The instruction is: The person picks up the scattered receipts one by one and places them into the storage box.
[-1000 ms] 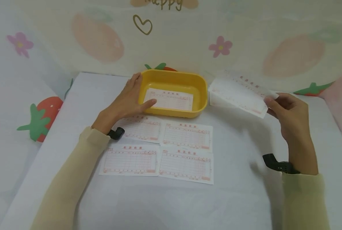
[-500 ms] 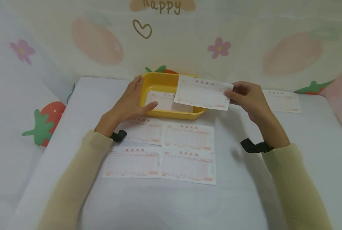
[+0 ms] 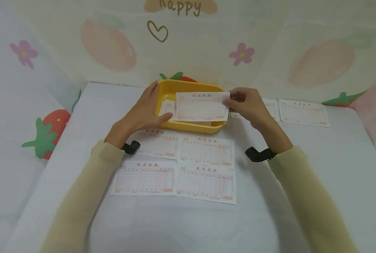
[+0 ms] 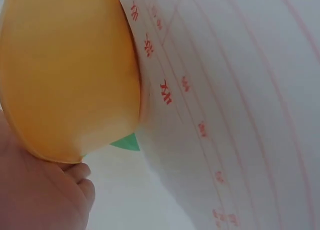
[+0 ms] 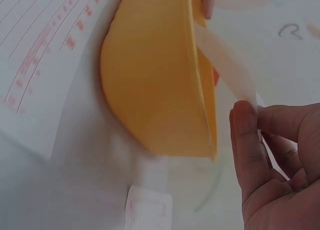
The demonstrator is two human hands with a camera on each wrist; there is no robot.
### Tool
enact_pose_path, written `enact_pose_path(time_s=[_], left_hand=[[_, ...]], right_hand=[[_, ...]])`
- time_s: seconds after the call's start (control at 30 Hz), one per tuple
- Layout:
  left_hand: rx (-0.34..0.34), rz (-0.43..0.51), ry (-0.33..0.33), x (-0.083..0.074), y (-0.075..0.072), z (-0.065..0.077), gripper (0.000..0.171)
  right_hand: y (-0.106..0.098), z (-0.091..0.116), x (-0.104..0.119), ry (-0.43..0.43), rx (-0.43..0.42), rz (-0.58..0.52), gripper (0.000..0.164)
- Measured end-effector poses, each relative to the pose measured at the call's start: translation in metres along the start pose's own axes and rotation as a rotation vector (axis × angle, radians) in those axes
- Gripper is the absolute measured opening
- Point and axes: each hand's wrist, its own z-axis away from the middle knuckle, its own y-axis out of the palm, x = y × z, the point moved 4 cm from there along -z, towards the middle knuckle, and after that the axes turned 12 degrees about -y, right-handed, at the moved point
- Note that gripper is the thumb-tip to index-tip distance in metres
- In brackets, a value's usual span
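Note:
My right hand pinches the right end of a receipt slip between thumb and fingers. The slip, white with a red printed form, is over the yellow plastic tray. Another receipt lies inside the tray, mostly hidden by the held one. My left hand holds the tray's left end, its thumb over the front rim. In the left wrist view, fingers curl at the tray's edge. The right wrist view shows the held slip bent, reaching in over the rim.
Several receipts lie in two rows before the tray. Two more, one partly behind the right hand and one farther right, lie along the back of the white table. A patterned wall covering stands close behind the tray.
My right hand has carried the receipt leftward from right of the tray to over it, and the slip has levelled out. My left hand stays on the tray.

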Motion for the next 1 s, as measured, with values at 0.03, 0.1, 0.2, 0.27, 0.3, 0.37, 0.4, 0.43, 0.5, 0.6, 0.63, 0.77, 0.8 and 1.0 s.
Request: enact_pose_path(time_s=[0.03, 0.1, 0.2, 0.27, 0.3, 0.37, 0.4, 0.43, 0.5, 0.6, 0.63, 0.77, 0.8, 1.0], left_hand=[[-0.003, -0.007, 0.001, 0.0, 0.0, 0.0, 0.114], [-0.014, -0.02, 0.002, 0.0, 0.0, 0.0, 0.114], [-0.033, -0.037, -0.007, -0.001, 0.001, 0.0, 0.114], [-0.04, -0.045, -0.02, -0.001, 0.002, 0.0, 0.114], [-0.043, -0.048, -0.026, -0.001, 0.002, 0.001, 0.115], [-0.047, -0.05, -0.035, -0.002, 0.003, 0.001, 0.115], [-0.045, -0.05, -0.039, -0.002, 0.003, 0.001, 0.116], [-0.04, -0.051, -0.044, -0.002, 0.004, 0.002, 0.116], [-0.031, -0.051, -0.055, -0.001, 0.004, 0.004, 0.117], [-0.019, -0.054, -0.071, 0.001, 0.005, 0.006, 0.117], [-0.019, -0.055, -0.075, 0.001, 0.005, 0.006, 0.117], [-0.03, -0.057, -0.077, 0.001, 0.004, 0.006, 0.117], [-0.031, -0.058, -0.075, 0.001, 0.004, 0.006, 0.117], [-0.014, -0.068, -0.048, 0.0, 0.001, 0.003, 0.117]], right_hand=[[0.003, -0.002, 0.002, -0.001, 0.006, 0.003, 0.039], [0.009, -0.006, 0.006, -0.008, 0.016, -0.004, 0.038], [0.02, -0.012, 0.011, -0.02, 0.027, -0.023, 0.035], [0.028, -0.015, 0.012, -0.028, 0.032, -0.042, 0.033], [0.032, -0.017, 0.013, -0.033, 0.034, -0.05, 0.032], [0.039, -0.019, 0.014, -0.049, 0.039, -0.062, 0.032], [0.042, -0.02, 0.015, -0.064, 0.043, -0.058, 0.032], [0.046, -0.02, 0.016, -0.084, 0.051, -0.044, 0.033], [0.052, -0.02, 0.019, -0.15, 0.062, 0.021, 0.036], [0.056, -0.015, 0.024, -0.257, 0.048, 0.139, 0.043], [0.055, -0.013, 0.025, -0.29, 0.036, 0.172, 0.044], [0.045, -0.002, 0.027, -0.381, -0.033, 0.219, 0.042], [0.041, 0.001, 0.026, -0.398, -0.052, 0.224, 0.041], [0.007, 0.019, 0.014, -0.448, -0.143, 0.268, 0.034]])
